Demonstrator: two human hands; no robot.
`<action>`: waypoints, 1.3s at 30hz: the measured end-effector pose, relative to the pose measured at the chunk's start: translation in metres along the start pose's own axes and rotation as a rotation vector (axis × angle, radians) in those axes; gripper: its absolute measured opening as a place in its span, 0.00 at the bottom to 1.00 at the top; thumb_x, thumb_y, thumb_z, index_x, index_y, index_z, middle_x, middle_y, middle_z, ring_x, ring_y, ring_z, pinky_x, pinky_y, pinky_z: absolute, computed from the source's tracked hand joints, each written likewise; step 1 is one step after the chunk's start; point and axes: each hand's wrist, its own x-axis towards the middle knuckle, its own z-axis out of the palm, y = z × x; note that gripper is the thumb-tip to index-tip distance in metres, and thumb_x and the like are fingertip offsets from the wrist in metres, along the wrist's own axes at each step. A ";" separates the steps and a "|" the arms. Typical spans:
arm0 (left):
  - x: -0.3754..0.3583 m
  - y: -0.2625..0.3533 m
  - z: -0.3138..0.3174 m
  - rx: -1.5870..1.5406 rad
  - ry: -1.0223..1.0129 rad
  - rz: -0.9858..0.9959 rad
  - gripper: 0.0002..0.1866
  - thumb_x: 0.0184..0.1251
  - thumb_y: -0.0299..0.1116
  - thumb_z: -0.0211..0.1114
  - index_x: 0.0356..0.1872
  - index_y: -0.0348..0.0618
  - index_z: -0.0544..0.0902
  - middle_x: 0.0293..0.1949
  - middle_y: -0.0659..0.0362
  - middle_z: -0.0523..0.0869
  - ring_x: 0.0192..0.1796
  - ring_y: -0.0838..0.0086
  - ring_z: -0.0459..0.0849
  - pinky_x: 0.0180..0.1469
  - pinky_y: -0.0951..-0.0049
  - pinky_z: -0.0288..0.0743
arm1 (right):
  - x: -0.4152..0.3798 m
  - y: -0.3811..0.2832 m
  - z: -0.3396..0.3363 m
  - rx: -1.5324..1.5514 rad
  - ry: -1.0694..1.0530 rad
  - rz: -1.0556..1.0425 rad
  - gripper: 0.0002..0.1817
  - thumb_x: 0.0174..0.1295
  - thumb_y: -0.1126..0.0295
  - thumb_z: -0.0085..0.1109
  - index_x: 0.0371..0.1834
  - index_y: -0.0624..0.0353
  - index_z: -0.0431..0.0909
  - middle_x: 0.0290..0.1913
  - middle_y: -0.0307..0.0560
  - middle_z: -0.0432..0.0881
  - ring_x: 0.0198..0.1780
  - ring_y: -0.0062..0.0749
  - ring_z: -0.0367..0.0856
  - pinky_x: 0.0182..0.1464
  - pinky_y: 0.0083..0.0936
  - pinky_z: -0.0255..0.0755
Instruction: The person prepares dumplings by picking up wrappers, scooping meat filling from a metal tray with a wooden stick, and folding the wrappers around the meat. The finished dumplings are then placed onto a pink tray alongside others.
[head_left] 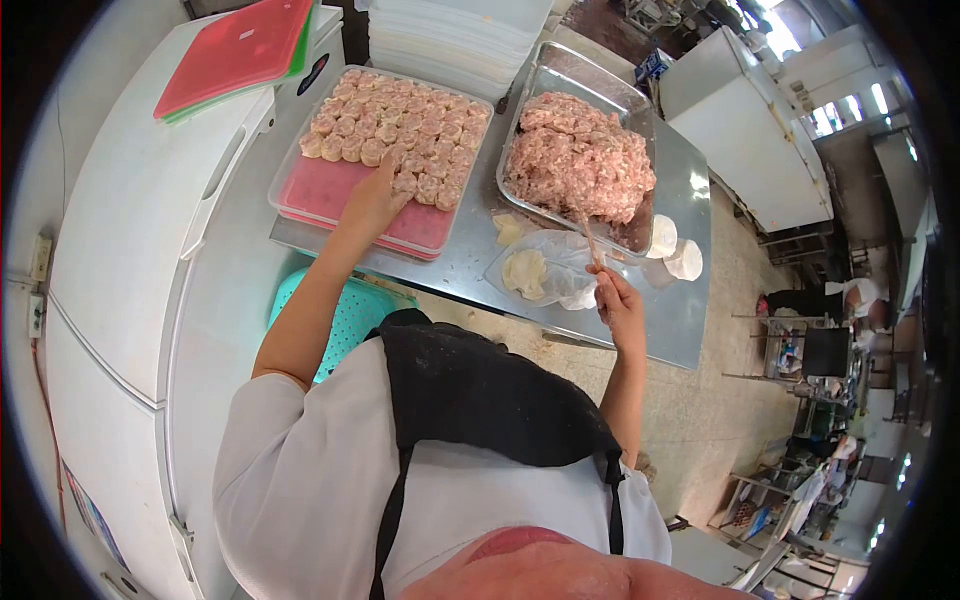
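Note:
A tray [283, 187] with a pink sheet holds rows of small open-topped dumplings [415, 115]. My left hand [372, 205] is at the front row, its finger and thumb around a dumpling at the end of the row. My right hand [620, 303] is closed around a thin flat stick [588, 236], whose far end reaches the minced meat [580, 155]. That meat is heaped in a metal tray [583, 60]. Between my hands, pale dough wrappers [524, 274] lie on a clear plastic bag [552, 245].
Two white round stacks [683, 260] stand right of the metal tray. Stacked white trays [450, 40] are behind. A white freezer [130, 200] bearing red and green lids [235, 50] is at left. A turquoise basket [345, 325] sits below the metal table [675, 320].

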 end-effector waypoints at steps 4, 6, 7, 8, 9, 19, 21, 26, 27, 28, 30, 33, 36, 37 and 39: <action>0.008 -0.016 0.019 0.040 0.020 0.021 0.38 0.55 0.31 0.66 0.68 0.39 0.61 0.56 0.38 0.76 0.56 0.45 0.77 0.56 0.56 0.72 | 0.019 0.005 -0.006 -0.252 -0.023 -0.023 0.16 0.72 0.60 0.48 0.45 0.60 0.82 0.18 0.33 0.68 0.20 0.18 0.65 0.24 0.21 0.59; 0.012 -0.013 0.017 0.061 0.006 0.082 0.39 0.54 0.30 0.67 0.69 0.41 0.60 0.60 0.39 0.74 0.57 0.46 0.76 0.57 0.58 0.72 | 0.034 -0.002 -0.022 -0.429 -0.002 -0.148 0.17 0.72 0.58 0.48 0.43 0.59 0.82 0.20 0.40 0.72 0.23 0.27 0.71 0.27 0.26 0.64; 0.006 -0.001 0.007 0.071 0.002 0.109 0.39 0.54 0.29 0.67 0.69 0.42 0.61 0.59 0.40 0.74 0.56 0.46 0.77 0.57 0.58 0.72 | 0.041 -0.009 -0.033 -0.614 -0.009 -0.274 0.17 0.71 0.57 0.48 0.41 0.58 0.81 0.21 0.47 0.77 0.26 0.35 0.78 0.30 0.32 0.68; 0.003 -0.002 0.003 0.067 -0.043 0.071 0.38 0.53 0.30 0.67 0.68 0.40 0.63 0.59 0.39 0.74 0.59 0.47 0.75 0.59 0.59 0.71 | 0.047 -0.019 -0.049 -0.858 0.040 -0.305 0.17 0.69 0.57 0.50 0.37 0.59 0.82 0.24 0.51 0.79 0.29 0.40 0.80 0.32 0.36 0.71; 0.001 0.000 0.001 0.067 -0.087 0.030 0.37 0.53 0.31 0.68 0.66 0.39 0.65 0.59 0.38 0.74 0.62 0.48 0.73 0.61 0.59 0.70 | 0.053 -0.031 -0.068 -1.104 0.082 -0.329 0.17 0.68 0.57 0.52 0.34 0.59 0.82 0.27 0.55 0.81 0.32 0.46 0.83 0.34 0.39 0.73; -0.013 0.135 0.122 -0.077 -0.225 0.286 0.17 0.56 0.29 0.65 0.48 0.42 0.77 0.49 0.48 0.79 0.52 0.52 0.76 0.53 0.60 0.73 | 0.186 -0.025 -0.179 -1.728 0.141 -0.552 0.06 0.52 0.69 0.58 0.23 0.53 0.85 0.27 0.47 0.85 0.31 0.39 0.86 0.29 0.35 0.78; -0.017 0.130 0.151 0.146 -0.550 0.138 0.17 0.54 0.30 0.66 0.47 0.43 0.78 0.46 0.48 0.77 0.52 0.54 0.76 0.56 0.59 0.71 | 0.193 -0.004 -0.158 -1.716 -0.001 -0.563 0.07 0.51 0.72 0.57 0.22 0.54 0.85 0.27 0.48 0.85 0.31 0.40 0.86 0.28 0.35 0.78; -0.037 0.121 0.172 0.115 -0.349 0.207 0.11 0.51 0.30 0.68 0.37 0.40 0.80 0.39 0.50 0.78 0.48 0.55 0.77 0.53 0.61 0.71 | 0.151 -0.018 -0.160 -1.656 -0.266 -0.613 0.08 0.52 0.71 0.55 0.23 0.57 0.84 0.26 0.51 0.84 0.31 0.42 0.86 0.29 0.37 0.78; -0.036 0.115 0.173 0.088 -0.335 0.224 0.10 0.51 0.30 0.68 0.34 0.40 0.81 0.37 0.51 0.79 0.47 0.56 0.78 0.53 0.61 0.71 | 0.145 -0.018 -0.165 -1.569 -0.345 -0.638 0.08 0.52 0.72 0.54 0.23 0.58 0.84 0.26 0.52 0.84 0.31 0.43 0.86 0.29 0.38 0.77; -0.037 0.112 0.173 0.093 -0.329 0.202 0.10 0.51 0.30 0.68 0.34 0.40 0.81 0.37 0.51 0.79 0.47 0.56 0.78 0.53 0.61 0.71 | 0.140 -0.013 -0.168 -1.562 -0.364 -0.654 0.08 0.52 0.72 0.54 0.23 0.58 0.84 0.26 0.52 0.84 0.31 0.43 0.86 0.29 0.38 0.77; -0.039 0.109 0.173 0.018 -0.218 0.154 0.09 0.53 0.29 0.68 0.36 0.40 0.82 0.36 0.52 0.81 0.45 0.58 0.80 0.50 0.64 0.73 | 0.130 -0.003 -0.172 -1.482 -0.415 -0.565 0.09 0.53 0.72 0.53 0.23 0.59 0.83 0.26 0.54 0.83 0.32 0.45 0.85 0.31 0.40 0.77; -0.047 0.117 0.172 -0.160 -0.071 -0.153 0.09 0.57 0.29 0.68 0.39 0.39 0.83 0.40 0.53 0.83 0.43 0.61 0.82 0.46 0.68 0.75 | 0.122 0.026 -0.154 -1.287 -0.390 -0.637 0.08 0.52 0.73 0.52 0.23 0.60 0.83 0.26 0.55 0.83 0.31 0.47 0.85 0.31 0.40 0.77; -0.045 0.134 0.172 -0.249 0.103 -0.239 0.09 0.61 0.31 0.66 0.40 0.39 0.83 0.41 0.53 0.83 0.39 0.63 0.83 0.42 0.70 0.75 | 0.124 0.030 -0.150 -1.185 -0.341 -0.844 0.08 0.50 0.72 0.53 0.23 0.60 0.83 0.25 0.55 0.82 0.30 0.48 0.84 0.30 0.40 0.77; -0.044 0.153 0.168 -0.237 0.111 -0.253 0.09 0.61 0.31 0.66 0.40 0.39 0.83 0.41 0.53 0.83 0.39 0.63 0.83 0.42 0.70 0.75 | 0.126 0.025 -0.153 -1.135 -0.352 -0.937 0.08 0.50 0.71 0.53 0.23 0.60 0.82 0.25 0.55 0.82 0.30 0.48 0.84 0.29 0.40 0.77; -0.038 0.186 0.165 -0.262 -0.012 -0.161 0.11 0.60 0.33 0.67 0.41 0.38 0.83 0.41 0.55 0.85 0.39 0.69 0.83 0.43 0.73 0.75 | 0.132 -0.011 -0.171 -1.284 -0.367 -0.851 0.07 0.50 0.72 0.53 0.22 0.60 0.82 0.25 0.55 0.82 0.30 0.47 0.84 0.30 0.40 0.77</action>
